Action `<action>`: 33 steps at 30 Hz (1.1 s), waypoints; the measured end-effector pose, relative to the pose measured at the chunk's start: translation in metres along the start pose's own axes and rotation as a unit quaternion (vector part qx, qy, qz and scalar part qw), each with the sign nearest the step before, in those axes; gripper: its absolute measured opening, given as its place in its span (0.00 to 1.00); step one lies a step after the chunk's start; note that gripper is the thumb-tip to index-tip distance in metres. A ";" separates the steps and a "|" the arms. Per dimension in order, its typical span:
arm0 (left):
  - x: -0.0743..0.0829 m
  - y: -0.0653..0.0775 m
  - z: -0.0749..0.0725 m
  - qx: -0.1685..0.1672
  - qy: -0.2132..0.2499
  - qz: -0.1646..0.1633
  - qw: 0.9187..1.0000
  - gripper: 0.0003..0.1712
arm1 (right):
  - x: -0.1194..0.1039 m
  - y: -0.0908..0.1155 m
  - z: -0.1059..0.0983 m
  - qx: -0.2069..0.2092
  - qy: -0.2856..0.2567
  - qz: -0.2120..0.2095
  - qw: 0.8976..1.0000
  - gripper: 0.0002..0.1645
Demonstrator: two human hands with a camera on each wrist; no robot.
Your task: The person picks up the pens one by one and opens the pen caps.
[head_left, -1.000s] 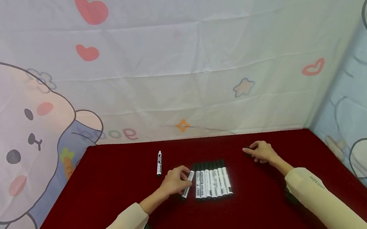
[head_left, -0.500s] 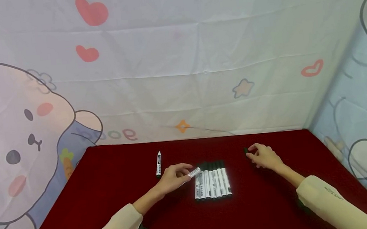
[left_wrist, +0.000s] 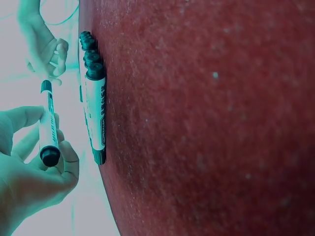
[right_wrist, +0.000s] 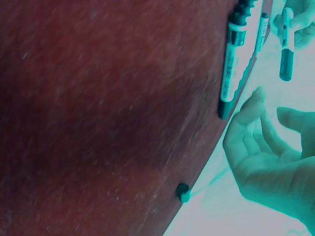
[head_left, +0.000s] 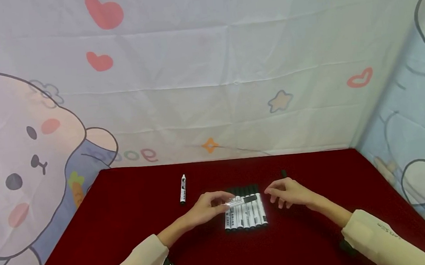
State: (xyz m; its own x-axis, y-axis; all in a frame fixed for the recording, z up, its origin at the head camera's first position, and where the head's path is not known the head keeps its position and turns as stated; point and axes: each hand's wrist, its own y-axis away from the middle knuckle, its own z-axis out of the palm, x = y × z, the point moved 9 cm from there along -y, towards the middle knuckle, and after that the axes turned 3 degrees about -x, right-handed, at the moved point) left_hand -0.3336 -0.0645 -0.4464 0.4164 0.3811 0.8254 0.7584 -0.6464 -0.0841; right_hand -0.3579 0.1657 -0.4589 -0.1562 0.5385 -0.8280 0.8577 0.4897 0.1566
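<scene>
My left hand [head_left: 205,209] pinches a white marker [head_left: 238,202] between thumb and fingers, its black cap pointing right. The marker is held above a row of capped markers [head_left: 245,219] that lie side by side on the red cloth. In the left wrist view the held marker [left_wrist: 51,123] shows its black end toward the camera. My right hand [head_left: 289,191] is just right of the row, thumb and fingers apart with nothing between them. In the right wrist view, the held marker's black cap [right_wrist: 286,65] is beyond the right hand's fingertips. A small black cap [head_left: 283,173] lies behind the right hand.
An uncapped marker [head_left: 183,190] lies by itself at the back left, tip pointing away. The red tablecloth [head_left: 129,226] reaches back to a pale printed curtain [head_left: 179,110]; another curtain side [head_left: 419,121] closes off the right.
My left hand has lifted its marker off the cloth left of the row and turned it to lie across the row. The right hand has left the black cap and moved left.
</scene>
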 end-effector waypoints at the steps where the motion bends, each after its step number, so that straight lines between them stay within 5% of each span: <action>1: 0.000 0.000 0.000 -0.002 0.001 0.001 1.000 0.21 | -0.001 0.000 0.004 -0.013 -0.006 -0.002 1.000 0.23; 12: -0.001 0.001 0.007 -0.015 -0.007 -0.009 1.000 0.21 | -0.012 0.002 0.035 -0.120 -0.044 -0.041 0.991 0.24; 33: -0.003 -0.001 0.015 -0.034 0.028 -0.018 0.999 0.20 | -0.020 0.006 0.055 -0.163 -0.044 -0.027 0.985 0.21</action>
State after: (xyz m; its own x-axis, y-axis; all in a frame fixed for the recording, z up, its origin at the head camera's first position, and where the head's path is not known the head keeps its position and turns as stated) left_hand -0.3280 -0.0553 -0.4569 0.3586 0.3685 0.8577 0.7354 -0.6775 -0.0164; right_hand -0.3230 0.1197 -0.4707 -0.1418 0.4502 -0.8816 0.6438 0.7185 0.2634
